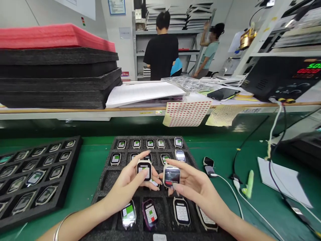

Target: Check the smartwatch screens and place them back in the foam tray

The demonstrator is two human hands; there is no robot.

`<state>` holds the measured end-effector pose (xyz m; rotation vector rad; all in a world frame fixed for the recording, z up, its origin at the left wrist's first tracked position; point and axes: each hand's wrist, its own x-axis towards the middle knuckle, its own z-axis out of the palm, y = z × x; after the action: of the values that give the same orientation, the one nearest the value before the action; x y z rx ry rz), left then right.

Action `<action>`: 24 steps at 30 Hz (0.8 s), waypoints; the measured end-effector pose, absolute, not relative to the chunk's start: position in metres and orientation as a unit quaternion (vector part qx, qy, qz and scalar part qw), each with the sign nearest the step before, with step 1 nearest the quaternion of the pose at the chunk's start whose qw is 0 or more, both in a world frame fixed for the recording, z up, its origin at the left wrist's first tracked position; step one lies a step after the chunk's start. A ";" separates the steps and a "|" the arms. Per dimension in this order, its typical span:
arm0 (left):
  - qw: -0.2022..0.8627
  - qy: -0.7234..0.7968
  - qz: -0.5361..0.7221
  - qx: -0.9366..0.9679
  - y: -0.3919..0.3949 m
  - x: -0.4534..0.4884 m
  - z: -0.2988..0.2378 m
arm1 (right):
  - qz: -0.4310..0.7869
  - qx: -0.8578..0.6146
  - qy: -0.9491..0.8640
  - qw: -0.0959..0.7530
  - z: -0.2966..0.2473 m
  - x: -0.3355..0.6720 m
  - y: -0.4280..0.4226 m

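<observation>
My left hand (130, 177) grips a light-framed smartwatch body (143, 168) without a strap, its thumb lying on the lit screen. In my right hand (193, 184) is a second smartwatch (172, 176) with a dark grey screen and a red patch at its lower edge; the thumb touches that edge. Both watches are held side by side above a black foam tray (106, 194). Several lit watches sit in the tray's compartments, among them a purple-framed one (150, 214) near the front. My hands hide the tray's middle compartments.
Another foam tray (75, 157) of watches lies at the left. A small watch on a charging cable (227, 182), a green tool (250, 184) and white paper (283, 180) are at the right. Stacked foam (57, 80) and a power supply (286, 78) stand on the shelf. Two people are behind.
</observation>
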<state>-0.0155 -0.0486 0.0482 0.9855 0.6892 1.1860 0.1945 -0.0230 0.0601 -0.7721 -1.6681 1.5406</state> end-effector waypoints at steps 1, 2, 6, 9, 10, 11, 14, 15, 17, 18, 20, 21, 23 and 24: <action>0.666 0.300 0.525 0.436 -0.049 -0.016 0.049 | 0.597 -0.295 -0.655 0.358 0.060 0.196 -0.024; 0.670 0.291 0.526 0.435 -0.049 -0.016 0.049 | 0.593 -0.296 -0.659 0.355 0.060 0.196 -0.024; 0.676 0.256 0.529 0.445 -0.052 -0.016 0.049 | 0.577 -0.320 -0.662 0.355 0.057 0.197 -0.026; 0.655 0.276 0.536 0.456 -0.054 -0.016 0.048 | 0.590 -0.296 -0.661 0.357 0.054 0.198 -0.026; 0.649 0.286 0.536 0.457 -0.054 -0.015 0.048 | 0.597 -0.284 -0.659 0.359 0.054 0.198 -0.027; 0.645 0.296 0.535 0.458 -0.054 -0.015 0.048 | 0.603 -0.276 -0.656 0.360 0.054 0.198 -0.027; 0.641 0.307 0.528 0.465 -0.055 -0.014 0.049 | 0.608 -0.292 -0.638 0.371 0.056 0.197 -0.028; 0.640 0.307 0.527 0.467 -0.055 -0.014 0.049 | 0.601 -0.306 -0.633 0.379 0.056 0.197 -0.029; 0.639 0.301 0.528 0.472 -0.055 -0.014 0.050 | 0.578 -0.334 -0.633 0.392 0.058 0.195 -0.030; 0.638 0.296 0.530 0.474 -0.055 -0.015 0.050 | 0.567 -0.345 -0.635 0.395 0.058 0.194 -0.030; 0.636 0.288 0.530 0.481 -0.055 -0.015 0.049 | 0.554 -0.364 -0.636 0.395 0.058 0.193 -0.030; 0.634 0.287 0.528 0.486 -0.055 -0.015 0.049 | 0.554 -0.369 -0.634 0.393 0.058 0.192 -0.030; 0.629 0.295 0.524 0.492 -0.056 -0.016 0.048 | 0.563 -0.367 -0.627 0.393 0.058 0.192 -0.030; 0.626 0.299 0.524 0.494 -0.056 -0.016 0.048 | 0.569 -0.361 -0.626 0.393 0.057 0.193 -0.030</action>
<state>-0.0159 -0.0558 0.0477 1.1331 0.6854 1.2010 0.1929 -0.0302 0.0574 -0.9163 -1.5887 1.4434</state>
